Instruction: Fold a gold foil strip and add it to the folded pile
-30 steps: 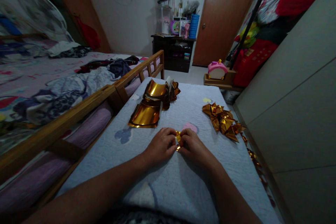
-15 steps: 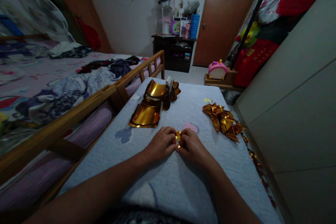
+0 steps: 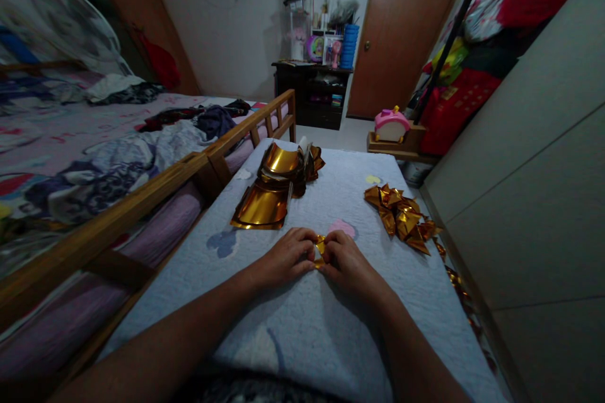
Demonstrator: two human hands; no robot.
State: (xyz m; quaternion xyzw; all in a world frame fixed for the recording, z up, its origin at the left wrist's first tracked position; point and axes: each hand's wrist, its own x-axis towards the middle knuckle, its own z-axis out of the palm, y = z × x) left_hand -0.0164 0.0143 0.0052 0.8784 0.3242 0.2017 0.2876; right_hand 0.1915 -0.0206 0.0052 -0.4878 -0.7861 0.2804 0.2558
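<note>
- The small gold foil piece [image 3: 320,244] lies directly between the two hands, in front of the person's middle; neither hand is clearly nearer, since both meet it at its sides.
- The left hand [image 3: 287,258] pinches its left side, forefinger towards the far end and thumb towards the near one.
- The right hand [image 3: 350,259] mirrors this on the right side, fingers curled, thumb low; both grips are narrow, closed on the foil.
- The visible strip of foil runs away from the person, but the fingers cover its sides, so its true long axis cannot be told.
- Both forearms slant inward from the lower corners, wrists low over the pale blue padded cover [image 3: 265,302], backs of the hands turned up and outward.
- Beyond the left hand, and apart from it, lie curved gold foil sheets [image 3: 263,204] in stacks.
- Farther out, beyond the right hand, a heap of folded gold foil shapes [image 3: 401,215] sits near the cover's right edge.
</note>
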